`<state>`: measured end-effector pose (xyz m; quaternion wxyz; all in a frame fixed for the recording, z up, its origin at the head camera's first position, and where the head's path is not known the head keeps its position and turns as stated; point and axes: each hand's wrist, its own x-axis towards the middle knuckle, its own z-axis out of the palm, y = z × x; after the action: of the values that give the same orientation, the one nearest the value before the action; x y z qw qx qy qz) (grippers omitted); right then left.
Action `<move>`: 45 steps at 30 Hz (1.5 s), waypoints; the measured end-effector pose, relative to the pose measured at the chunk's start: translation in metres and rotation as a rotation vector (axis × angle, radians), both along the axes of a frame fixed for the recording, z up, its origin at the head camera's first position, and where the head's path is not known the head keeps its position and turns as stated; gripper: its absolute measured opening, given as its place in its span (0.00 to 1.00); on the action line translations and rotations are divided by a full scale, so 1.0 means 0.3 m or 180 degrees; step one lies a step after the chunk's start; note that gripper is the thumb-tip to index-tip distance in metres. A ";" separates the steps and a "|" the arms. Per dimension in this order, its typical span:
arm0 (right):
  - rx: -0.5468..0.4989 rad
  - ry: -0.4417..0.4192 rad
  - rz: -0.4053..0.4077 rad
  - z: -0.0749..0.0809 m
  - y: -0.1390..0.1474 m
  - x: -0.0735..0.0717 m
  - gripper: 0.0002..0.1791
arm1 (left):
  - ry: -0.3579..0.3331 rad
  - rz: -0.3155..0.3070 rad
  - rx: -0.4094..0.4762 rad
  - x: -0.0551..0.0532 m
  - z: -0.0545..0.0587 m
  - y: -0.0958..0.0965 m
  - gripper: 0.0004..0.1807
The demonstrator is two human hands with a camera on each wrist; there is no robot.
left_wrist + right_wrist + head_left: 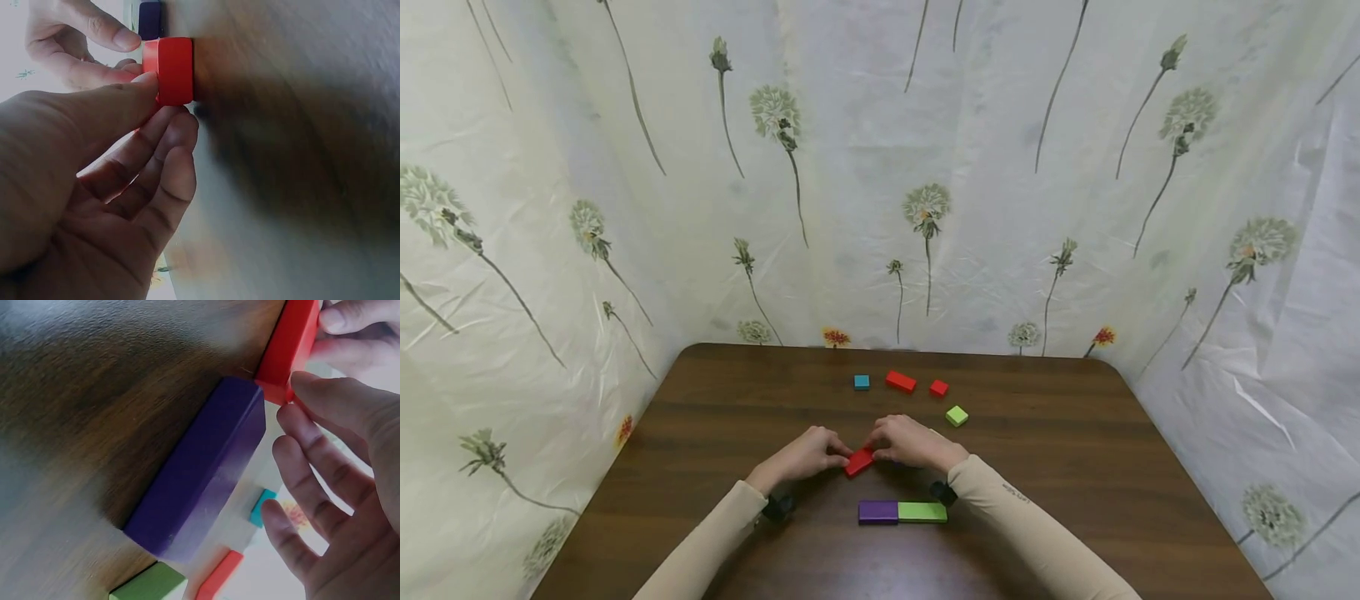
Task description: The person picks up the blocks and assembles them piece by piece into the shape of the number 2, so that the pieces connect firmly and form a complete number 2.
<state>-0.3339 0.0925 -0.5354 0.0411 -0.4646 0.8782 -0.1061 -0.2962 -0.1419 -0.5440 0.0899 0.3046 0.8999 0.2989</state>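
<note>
Here | smooth oblong red block (860,462) | fingers (147,131) gripping | wood-grained table (760,383)

- Sheeting (985,125), pale and glossy, hung behind the table and along its left and right sides; wrinkled, with bright creases at right.
- Printed dandelion heads (927,204), grey-green, on long thin stems (797,196), mostly slanting; closed buds (720,57) among them.
- Printed orange-red flowers (835,337), small, low on the sheeting.
- Table (1075,467), dark brown, wood-grained, far corners rounded; far edge close against the sheeting.
- Light: soft, with a pale sheen (895,575) on the near tabletop; left sheeting yellower, right greyer.
</note>
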 end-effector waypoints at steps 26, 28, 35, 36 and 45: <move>0.0121 0.0096 -0.0053 0.013 0.053 0.016 0.09 | -0.0346 -0.0037 0.0283 0.023 -0.001 0.081 0.03; 0.0111 0.0134 -0.0018 0.010 0.054 0.015 0.09 | -0.0348 -0.0043 0.0271 0.025 -0.002 0.083 0.03; 0.0110 0.0228 0.0082 0.008 0.058 0.019 0.08 | -0.0419 -0.0088 0.0262 0.031 -0.005 0.091 0.03; 0.0120 0.0228 0.0080 0.009 0.058 0.021 0.08 | -0.0439 -0.0090 0.0250 0.031 -0.005 0.091 0.03; 0.0147 0.0102 0.0028 0.019 0.061 0.042 0.08 | -0.0506 -0.0123 0.0200 0.035 -0.003 0.093 0.03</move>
<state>-0.3212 0.1107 -0.5299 0.0383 -0.4690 0.8789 -0.0781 -0.2858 -0.1141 -0.5448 0.1572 0.2999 0.8740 0.3485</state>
